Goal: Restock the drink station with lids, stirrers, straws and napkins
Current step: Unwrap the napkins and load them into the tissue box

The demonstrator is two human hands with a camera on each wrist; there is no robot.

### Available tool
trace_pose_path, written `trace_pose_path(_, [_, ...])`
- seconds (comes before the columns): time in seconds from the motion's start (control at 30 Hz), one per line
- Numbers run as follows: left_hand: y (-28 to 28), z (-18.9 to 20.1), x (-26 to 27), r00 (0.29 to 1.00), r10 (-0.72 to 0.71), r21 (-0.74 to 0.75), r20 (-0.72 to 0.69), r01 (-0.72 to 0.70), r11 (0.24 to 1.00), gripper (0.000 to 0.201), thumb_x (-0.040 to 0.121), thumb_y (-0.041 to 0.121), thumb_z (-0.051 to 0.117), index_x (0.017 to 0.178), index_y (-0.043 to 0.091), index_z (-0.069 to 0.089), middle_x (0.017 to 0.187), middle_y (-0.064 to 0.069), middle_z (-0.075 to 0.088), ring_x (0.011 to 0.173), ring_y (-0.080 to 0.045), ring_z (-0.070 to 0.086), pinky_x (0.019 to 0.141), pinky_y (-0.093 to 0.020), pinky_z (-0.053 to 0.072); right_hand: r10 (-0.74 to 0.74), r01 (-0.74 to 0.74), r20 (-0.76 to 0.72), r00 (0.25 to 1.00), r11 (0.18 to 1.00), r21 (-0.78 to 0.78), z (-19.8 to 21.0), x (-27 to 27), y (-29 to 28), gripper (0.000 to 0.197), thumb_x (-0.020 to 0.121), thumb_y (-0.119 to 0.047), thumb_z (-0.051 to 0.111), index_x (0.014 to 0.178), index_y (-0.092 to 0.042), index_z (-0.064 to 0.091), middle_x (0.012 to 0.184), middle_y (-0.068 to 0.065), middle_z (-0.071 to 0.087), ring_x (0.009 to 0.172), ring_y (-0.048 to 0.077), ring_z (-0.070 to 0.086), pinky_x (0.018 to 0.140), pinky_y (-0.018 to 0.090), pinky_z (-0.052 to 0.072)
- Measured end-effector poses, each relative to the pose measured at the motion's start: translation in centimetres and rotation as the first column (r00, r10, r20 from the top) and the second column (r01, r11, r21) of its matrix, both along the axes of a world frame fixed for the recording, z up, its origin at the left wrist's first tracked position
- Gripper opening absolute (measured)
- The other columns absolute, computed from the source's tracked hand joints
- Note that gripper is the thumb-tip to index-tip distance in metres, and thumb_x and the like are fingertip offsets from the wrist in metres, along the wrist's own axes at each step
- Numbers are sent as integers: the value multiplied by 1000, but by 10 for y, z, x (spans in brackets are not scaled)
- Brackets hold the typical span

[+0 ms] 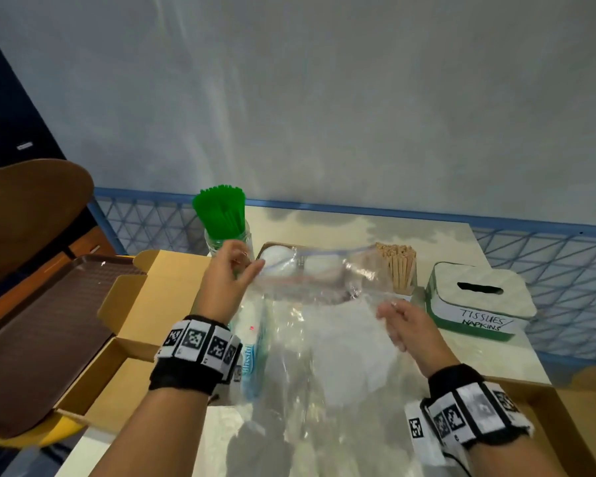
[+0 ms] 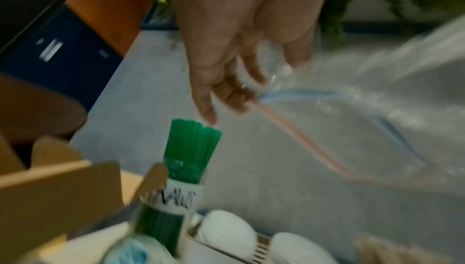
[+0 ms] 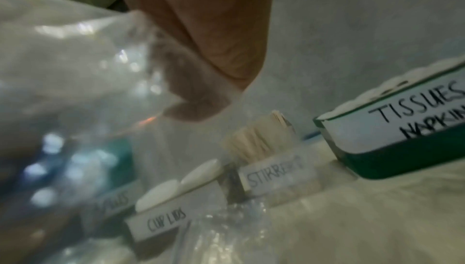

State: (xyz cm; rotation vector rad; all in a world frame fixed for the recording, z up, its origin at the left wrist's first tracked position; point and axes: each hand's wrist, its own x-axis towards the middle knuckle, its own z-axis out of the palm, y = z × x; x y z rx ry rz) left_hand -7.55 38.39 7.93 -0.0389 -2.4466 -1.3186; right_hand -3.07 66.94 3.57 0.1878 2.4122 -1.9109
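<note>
Clear zip bag (image 1: pixel 324 325) held up over the table (image 1: pixel 468 349), left hand (image 1: pixel 229 270) pinching 1 corner of its mouth, right hand (image 1: pixel 401 321) gripping the other, apparently to spread it open beside the tissue box (image 1: pixel 479 297).

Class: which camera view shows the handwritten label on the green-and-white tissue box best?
The right wrist view: the tissue box label is close and large, though cropped. The head view shows it whole but small. The left wrist view misses it.
</note>
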Motion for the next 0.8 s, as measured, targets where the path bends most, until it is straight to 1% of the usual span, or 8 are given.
trace_pose_path(0.1, [16, -9, 5, 900, -158, 437, 407, -40, 898, 63, 82, 62, 45, 123, 14, 41, 127, -5, 50, 120, -24, 48, 95, -40, 41, -182, 171, -62, 981, 974, -150, 5, -2, -5, 22, 97, -26, 46, 86, -11, 58, 60, -3, 40, 53, 10, 34, 49, 20, 30])
trace_pose_path(0.2, [35, -21, 18, 669, -424, 582, 610, -15, 813, 66, 81, 63, 46, 125, 14, 48, 125, -7, 57, 118, -24, 52, 98, -46, 39, -279, 254, -92, 956, 942, -219, 9, -2, -11, 19, 98, -24, 45, 87, -14, 59, 68, -1, 45, 58, 10, 38, 50, 18, 35])
trace_pose_path(0.37, [42, -24, 10, 915, -160, 605, 370, -107, 789, 29, 89, 5, 58, 114, 2, 46, 77, -8, 62, 61, -9, 62, 63, -23, 52, -333, 303, -107, 937, 925, -228, 8, 0, -15, 22, 97, -19, 46, 80, -15, 60, 70, 1, 53, 62, 13, 46, 60, 26, 42])
trace_pose_path(0.43, [34, -26, 4, 961, -77, 548, 267, -85, 832, 28, 87, 0, 59, 107, 10, 43, 66, -4, 59, 55, -10, 59, 69, -30, 50, -337, 311, -129, 933, 932, -188, 6, 3, -16, 23, 97, -15, 45, 81, -13, 61, 70, 1, 55, 65, 14, 48, 62, 27, 43])
trace_pose_path(0.5, [24, -25, 0, 978, -110, 496, 177, 8, 868, 26, 88, -1, 56, 101, 19, 44, 62, -1, 56, 58, -7, 60, 73, -35, 48, -331, 298, -133, 934, 928, -223, 6, 7, -19, 11, 97, -12, 46, 99, -15, 56, 74, 3, 59, 67, 16, 51, 63, 27, 46])
trace_pose_path(0.63, [9, -13, -8, 895, -428, 400, 128, 348, 848, 26, 87, -2, 58, 96, 23, 57, 97, -1, 67, 84, -11, 62, 74, -26, 50, -184, 147, -199, 963, 971, -187, 20, 17, -20, 77, 87, -11, 62, 141, -45, 19, 115, -11, 54, 89, 15, 62, 70, 25, 55])
trace_pose_path(0.7, [3, -7, -13, 860, -496, 355, 123, 429, 831, 32, 81, -5, 64, 99, 22, 62, 106, -1, 68, 90, -5, 63, 80, -24, 51, -48, 63, -240, 970, 996, 58, 25, 20, -17, 84, 79, -7, 70, 139, -46, 26, 117, -15, 49, 97, 10, 59, 72, 15, 53])
trace_pose_path(0.8, [-3, 2, -19, 873, -472, 253, 125, 432, 866, 39, 77, -3, 69, 105, 23, 64, 94, 6, 68, 57, 7, 52, 64, -12, 48, -24, 125, -291, 956, 934, 333, 25, 22, -15, 68, 73, -6, 76, 126, -37, 47, 97, -13, 57, 89, 2, 58, 84, 7, 47])
